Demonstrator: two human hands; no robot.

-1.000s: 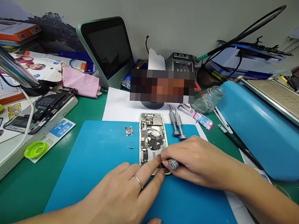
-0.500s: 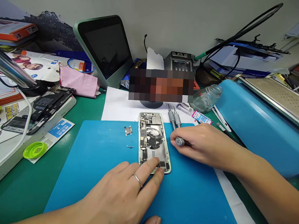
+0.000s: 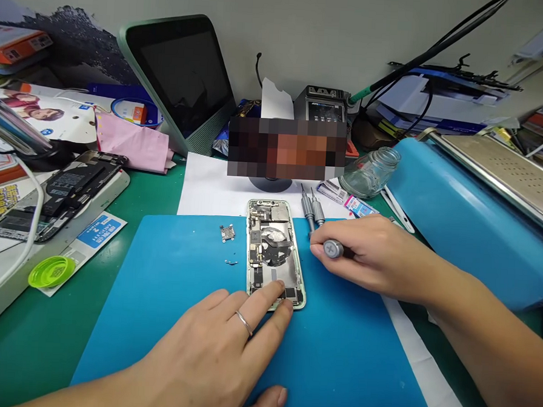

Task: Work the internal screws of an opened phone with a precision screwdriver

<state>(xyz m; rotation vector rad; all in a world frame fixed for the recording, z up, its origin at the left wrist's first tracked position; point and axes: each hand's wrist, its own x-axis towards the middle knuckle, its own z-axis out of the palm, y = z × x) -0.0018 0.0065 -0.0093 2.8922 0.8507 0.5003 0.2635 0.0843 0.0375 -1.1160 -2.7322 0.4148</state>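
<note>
Flat on the blue mat (image 3: 165, 319), the left hand (image 3: 209, 358) lies with its fingers spread and loose — gripping nothing, the fingertips (image 3: 271, 291) pressing on the near end of the opened phone (image 3: 273, 252). Just beyond those fingertips the phone's bare circuit parts face up. Right of the phone, the right hand (image 3: 378, 257) is curled around a grey screwdriver (image 3: 333, 249), its round cap showing between thumb and forefinger. Two more screwdrivers (image 3: 312, 210) lie just past that hand's knuckles. Left of the left fingertips and further out, a small loose part (image 3: 227, 232) rests on the mat, well apart.
</note>
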